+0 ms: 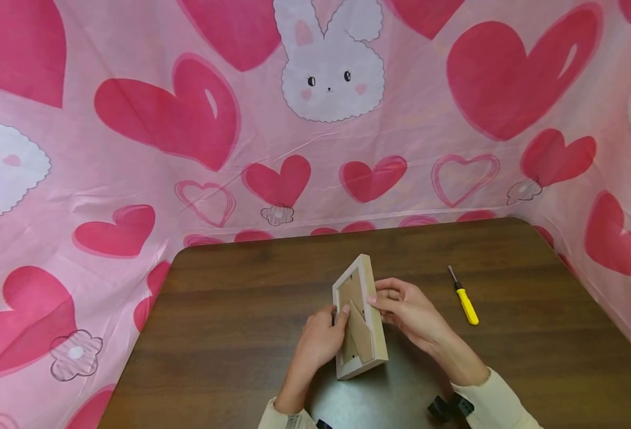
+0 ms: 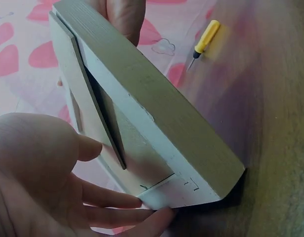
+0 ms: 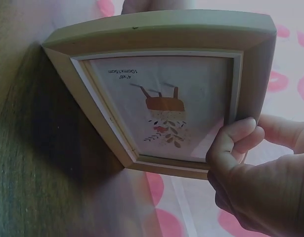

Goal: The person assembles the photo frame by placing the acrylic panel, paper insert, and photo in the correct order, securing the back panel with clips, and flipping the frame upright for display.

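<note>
A light wooden picture frame [image 1: 378, 333] stands upright on the table, its back towards the head camera. On its back is a brown board with a slanted stand leg [image 1: 359, 325]. My left hand [image 1: 323, 336] grips the left side, thumb on the back by the leg, fingers along the edge in the left wrist view. Across from it, my right hand [image 1: 409, 310] pinches the right side between thumb and fingers. The right wrist view shows the front, where a printed insert [image 3: 191, 123] with a plant drawing and size text sits inside the frame.
A screwdriver [image 1: 463, 298] with a yellow handle lies on the brown wooden table [image 1: 229, 316], right of the hands. Pink cloth [image 1: 326, 143] with hearts and rabbits hangs behind and at both sides. A black device [image 1: 449, 408] is near the right sleeve.
</note>
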{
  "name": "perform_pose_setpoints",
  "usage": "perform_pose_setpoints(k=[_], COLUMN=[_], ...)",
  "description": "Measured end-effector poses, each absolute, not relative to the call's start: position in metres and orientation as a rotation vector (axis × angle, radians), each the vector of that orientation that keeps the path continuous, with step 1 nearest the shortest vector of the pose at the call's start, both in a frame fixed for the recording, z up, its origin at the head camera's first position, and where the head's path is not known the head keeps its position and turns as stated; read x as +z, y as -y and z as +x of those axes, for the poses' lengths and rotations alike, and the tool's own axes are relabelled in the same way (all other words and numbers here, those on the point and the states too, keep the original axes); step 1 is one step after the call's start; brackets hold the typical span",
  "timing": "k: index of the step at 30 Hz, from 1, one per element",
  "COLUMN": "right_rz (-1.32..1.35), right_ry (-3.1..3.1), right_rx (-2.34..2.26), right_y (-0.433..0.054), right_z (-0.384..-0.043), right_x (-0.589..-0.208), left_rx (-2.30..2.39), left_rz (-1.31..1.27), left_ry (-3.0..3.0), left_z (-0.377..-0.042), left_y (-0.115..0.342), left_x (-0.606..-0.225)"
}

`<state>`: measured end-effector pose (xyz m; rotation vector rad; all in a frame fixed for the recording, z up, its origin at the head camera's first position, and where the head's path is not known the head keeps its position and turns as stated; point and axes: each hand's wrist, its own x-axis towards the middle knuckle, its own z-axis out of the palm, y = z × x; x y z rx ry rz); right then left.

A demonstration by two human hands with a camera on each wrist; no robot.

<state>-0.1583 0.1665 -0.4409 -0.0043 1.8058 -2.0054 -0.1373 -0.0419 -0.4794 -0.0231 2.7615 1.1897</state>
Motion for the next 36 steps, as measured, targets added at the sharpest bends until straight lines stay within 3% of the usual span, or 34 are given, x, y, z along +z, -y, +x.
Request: perform_pose_setpoints(k=[6,14,25,36], right_rz=[-0.081,-0.21,-0.389,-0.132], right_ry=[-1.827,-1.798,-1.663,-1.791], right_rx=[-1.987,-1.965,-1.982,-1.974], right_y=[-0.162,-0.158,-0.148,-0.16], right_z=[-0.157,-0.153,-0.147,-0.154], right_x=[-0.439,-0.44,-0.437,-0.453], left_rx=[1.237,1.414,1.477,1.746], left_rz=[0.043,-0.053,-0.067,-0.073], left_ry=[-2.766,-2.599,-2.478,-2.402], left_z=[-0.139,-0.138,-0.129,-0.124], left_y=[0.049,0.068,0.061,0.061], left_x=[-0.474,-0.452,-0.426,-0.427])
